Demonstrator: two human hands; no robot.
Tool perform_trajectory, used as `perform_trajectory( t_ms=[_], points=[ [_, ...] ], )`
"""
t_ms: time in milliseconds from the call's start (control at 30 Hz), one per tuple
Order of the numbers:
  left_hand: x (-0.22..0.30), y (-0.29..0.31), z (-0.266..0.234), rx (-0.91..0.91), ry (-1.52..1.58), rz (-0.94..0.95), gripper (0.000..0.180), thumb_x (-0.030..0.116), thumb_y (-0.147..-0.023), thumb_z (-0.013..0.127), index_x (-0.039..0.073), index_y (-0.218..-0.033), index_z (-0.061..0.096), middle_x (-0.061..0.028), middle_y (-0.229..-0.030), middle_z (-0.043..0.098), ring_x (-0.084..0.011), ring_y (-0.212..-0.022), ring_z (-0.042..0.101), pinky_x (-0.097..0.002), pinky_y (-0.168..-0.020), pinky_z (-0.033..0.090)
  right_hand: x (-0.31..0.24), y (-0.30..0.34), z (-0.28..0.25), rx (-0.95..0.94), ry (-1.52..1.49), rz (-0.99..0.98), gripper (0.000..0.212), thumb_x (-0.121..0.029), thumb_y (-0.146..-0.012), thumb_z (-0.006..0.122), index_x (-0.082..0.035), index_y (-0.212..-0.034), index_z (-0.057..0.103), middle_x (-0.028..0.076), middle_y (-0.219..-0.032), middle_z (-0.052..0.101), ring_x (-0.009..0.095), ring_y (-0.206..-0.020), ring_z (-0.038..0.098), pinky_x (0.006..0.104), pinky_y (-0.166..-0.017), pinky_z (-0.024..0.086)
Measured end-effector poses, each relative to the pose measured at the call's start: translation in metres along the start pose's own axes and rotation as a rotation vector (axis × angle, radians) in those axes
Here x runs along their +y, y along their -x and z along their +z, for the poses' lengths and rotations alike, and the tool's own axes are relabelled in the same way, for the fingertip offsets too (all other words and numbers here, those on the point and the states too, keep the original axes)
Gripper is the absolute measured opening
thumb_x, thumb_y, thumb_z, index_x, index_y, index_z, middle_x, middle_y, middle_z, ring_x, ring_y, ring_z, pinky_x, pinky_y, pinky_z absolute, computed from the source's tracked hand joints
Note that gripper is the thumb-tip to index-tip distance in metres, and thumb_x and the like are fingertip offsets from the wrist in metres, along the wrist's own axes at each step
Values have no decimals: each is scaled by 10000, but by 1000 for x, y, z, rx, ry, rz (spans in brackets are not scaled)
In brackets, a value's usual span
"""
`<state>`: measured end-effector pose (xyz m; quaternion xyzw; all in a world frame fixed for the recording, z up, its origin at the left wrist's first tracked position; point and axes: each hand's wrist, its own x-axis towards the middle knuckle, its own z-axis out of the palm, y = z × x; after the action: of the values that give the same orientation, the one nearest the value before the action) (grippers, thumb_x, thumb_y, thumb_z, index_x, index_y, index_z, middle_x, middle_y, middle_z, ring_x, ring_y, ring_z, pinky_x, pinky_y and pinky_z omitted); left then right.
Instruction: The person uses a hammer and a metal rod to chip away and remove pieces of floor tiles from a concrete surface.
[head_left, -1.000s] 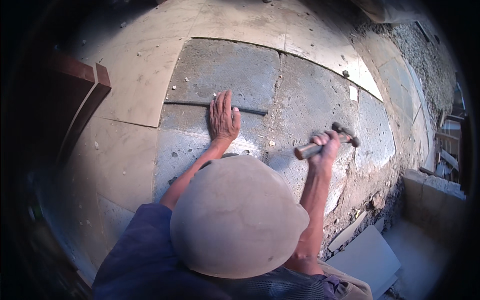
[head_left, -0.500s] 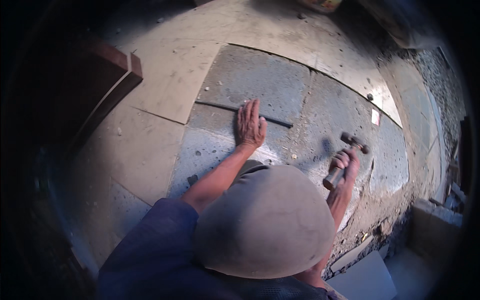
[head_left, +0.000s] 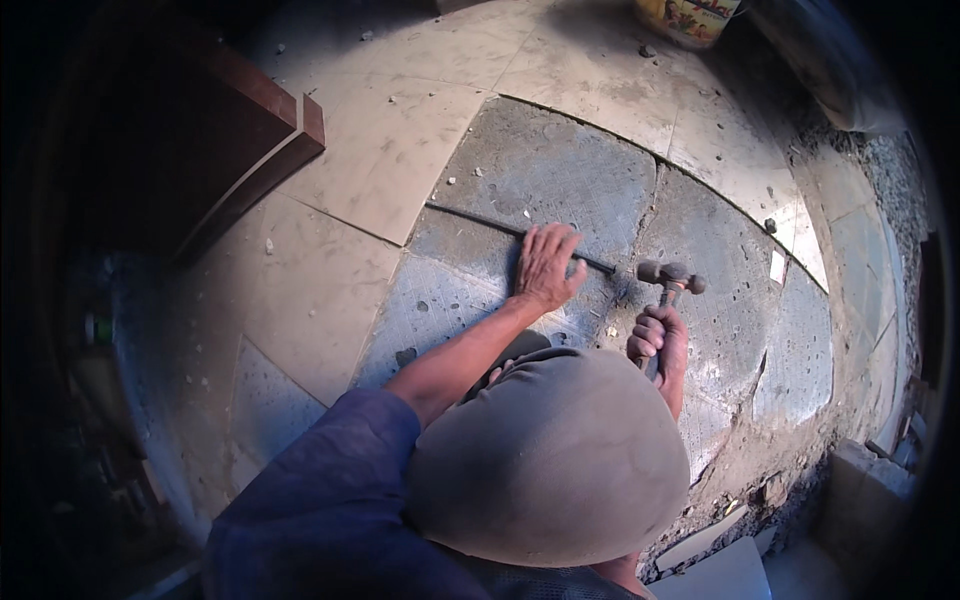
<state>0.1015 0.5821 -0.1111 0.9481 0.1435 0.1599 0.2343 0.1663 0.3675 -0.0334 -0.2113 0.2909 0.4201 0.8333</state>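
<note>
Where left fingers rest, a rod runs beneath.

Left fingers outstretched palm-down, right fingers tightly curled.

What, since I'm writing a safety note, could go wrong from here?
The hammer in the right grip is near the bare left grip: a stray blow could land there. The left grip lies across the dark rod, which might jump if hit. Chips could fly from the pitted slab.
</note>
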Motion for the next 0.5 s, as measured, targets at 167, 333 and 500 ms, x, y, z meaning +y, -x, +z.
perform_trajectory(
  t_ms=[167, 333, 500],
  points=[
    [21, -26, 22, -130, 55, 134, 437, 420, -795, 757, 74, -1024, 623, -99, -1046, 571, -291, -1089, 516, -462, -965, 385, -50, 4, -34, 142, 69, -265, 253, -35, -889, 548, -142, -723, 391, -82, -548, 329, 25, -400, 329, 199, -331, 324],
    [3, -48, 17, -307, -6, 265, 435, 452, -839, 709, 56, -990, 609, -125, -959, 612, -326, -996, 583, -458, -854, 447, -56, 4, -59, 147, -2, -243, 255, -50, -896, 549, -147, -715, 399, -81, -548, 326, 33, -397, 320, 196, -333, 317],
    [21, -47, -7, -446, 79, 192, 463, 478, -875, 672, 34, -969, 583, -162, -900, 629, -378, -867, 620, -477, -762, 473, -34, 12, -46, 295, 203, -369, 252, -86, -902, 557, -150, -715, 401, -83, -546, 314, 31, -398, 316, 207, -341, 301]
  ],
)
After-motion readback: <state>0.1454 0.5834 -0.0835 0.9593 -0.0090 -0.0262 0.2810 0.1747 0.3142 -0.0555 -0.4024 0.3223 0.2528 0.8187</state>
